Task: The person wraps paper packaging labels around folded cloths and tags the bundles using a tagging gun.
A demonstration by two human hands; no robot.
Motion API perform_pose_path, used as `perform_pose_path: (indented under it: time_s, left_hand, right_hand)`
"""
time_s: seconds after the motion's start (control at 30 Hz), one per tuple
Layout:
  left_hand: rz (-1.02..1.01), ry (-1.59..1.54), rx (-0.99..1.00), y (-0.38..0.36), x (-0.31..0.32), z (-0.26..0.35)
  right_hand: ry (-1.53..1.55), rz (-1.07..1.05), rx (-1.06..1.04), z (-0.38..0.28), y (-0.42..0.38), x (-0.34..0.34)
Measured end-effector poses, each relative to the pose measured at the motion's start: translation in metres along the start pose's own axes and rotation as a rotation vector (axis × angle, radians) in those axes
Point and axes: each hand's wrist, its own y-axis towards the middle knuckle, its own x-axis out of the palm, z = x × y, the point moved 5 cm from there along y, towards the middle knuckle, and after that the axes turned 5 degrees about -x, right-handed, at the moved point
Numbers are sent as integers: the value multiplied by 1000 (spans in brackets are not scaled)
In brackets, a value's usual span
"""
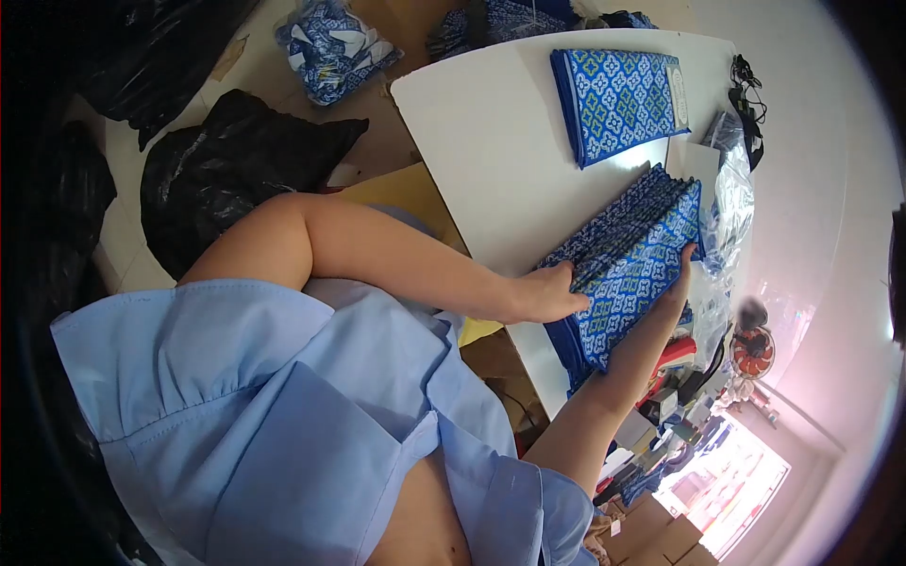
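Hands square up a stack of folded blue cloths (pixel 628 259) on the white table (pixel 491 141): left hand (pixel 552 294) flat, fingers extended against one edge, right hand (pixel 681 274) pressing the opposite edge, gripping nothing. Next probably calls for even pressure. Another folded pile (pixel 618 99) lies beyond.

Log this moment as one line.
left hand: on fanned cloth stack | right hand: at stack's far edge | second stack: apart on table
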Motion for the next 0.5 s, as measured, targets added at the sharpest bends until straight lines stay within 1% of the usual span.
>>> perform_pose_path:
  time_s: [0.07, 0.1, 0.13, 0.2, 0.27, 0.3, 0.33, 0.4, 0.43, 0.47, 0.5]
  left_hand:
    - [34, 3, 59, -1, -3, 2]
    - [32, 0, 56, -1, -2, 2]
    - [21, 54, 71, -5, -3, 9]
    - [7, 110, 83, -14, -8, 23]
    - [-93, 140, 107, -22, -7, 37]
    - [-96, 138, 103, -22, -6, 39]
    - [-98, 137, 101, -19, -4, 34]
    - [21, 68, 109, -7, -4, 20]
    - [7, 1, 39, -3, -5, 12]
    - [9, 1, 40, 0, -4, 8]
    - [30, -22, 42, 2, -4, 4]
  right_hand:
    - [-6, 1, 5, 1, 1, -2]
    - [-4, 6, -14, 1, 7, -13]
    - [-5, 8, -12, -2, 10, -18]
    - [6, -22, -89, -8, 12, -24]
    - [53, -7, -100, -12, 10, -27]
    - [71, -37, -110, -16, 13, -32]
    - [89, -66, -123, -18, 15, -35]
    - [67, -76, -128, -16, 19, -34]
    - [6, -5, -133, -10, 23, -35]
    - [-55, 65, -138, -5, 26, -36]
    - [-42, 49, -103, 0, 26, -35]
